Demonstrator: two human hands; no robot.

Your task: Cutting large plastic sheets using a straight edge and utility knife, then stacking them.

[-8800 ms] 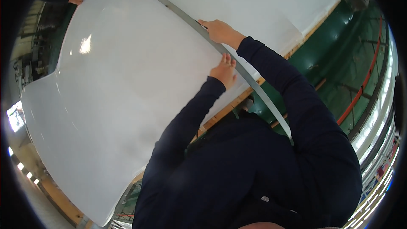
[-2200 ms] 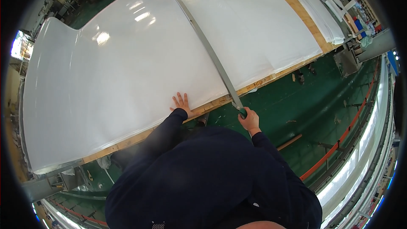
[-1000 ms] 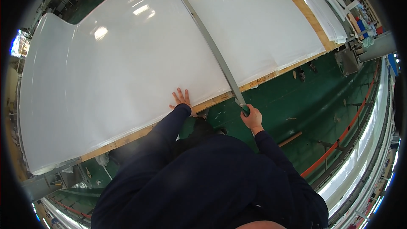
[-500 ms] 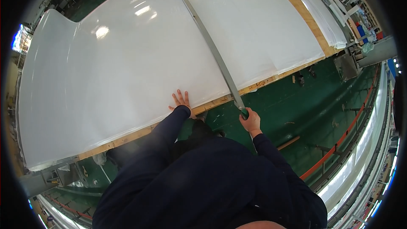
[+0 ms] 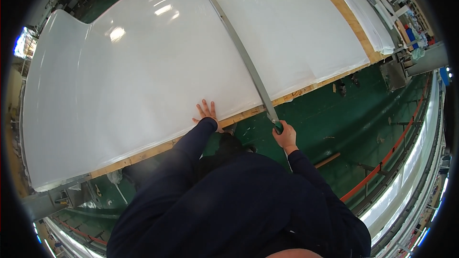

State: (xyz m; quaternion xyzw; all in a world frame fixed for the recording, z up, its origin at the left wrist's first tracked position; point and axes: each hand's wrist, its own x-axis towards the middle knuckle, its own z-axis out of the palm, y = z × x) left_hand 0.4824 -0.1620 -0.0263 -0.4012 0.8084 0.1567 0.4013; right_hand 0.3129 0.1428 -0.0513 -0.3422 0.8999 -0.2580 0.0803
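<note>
A large glossy white sheet covers the wooden table. Across it, from the far edge to the near one, lies a long grey metal bar, its near end sticking out past the table edge. My left hand is spread flat on the sheet by the near edge, left of the bar. Beyond that edge, my right hand is wrapped round a green handle at the bar's near end. What kind of tool the handle belongs to, or whether it joins the bar, cannot be made out.
A wooden strip shows at the right, with stacked white sheets beyond it. The green floor runs along the table's near side. An orange rail curves past at the right, and a wooden stick lies on the floor.
The whole view has shifted slightly. Both hands and the bar keep nearly the same places relative to the sheet.
</note>
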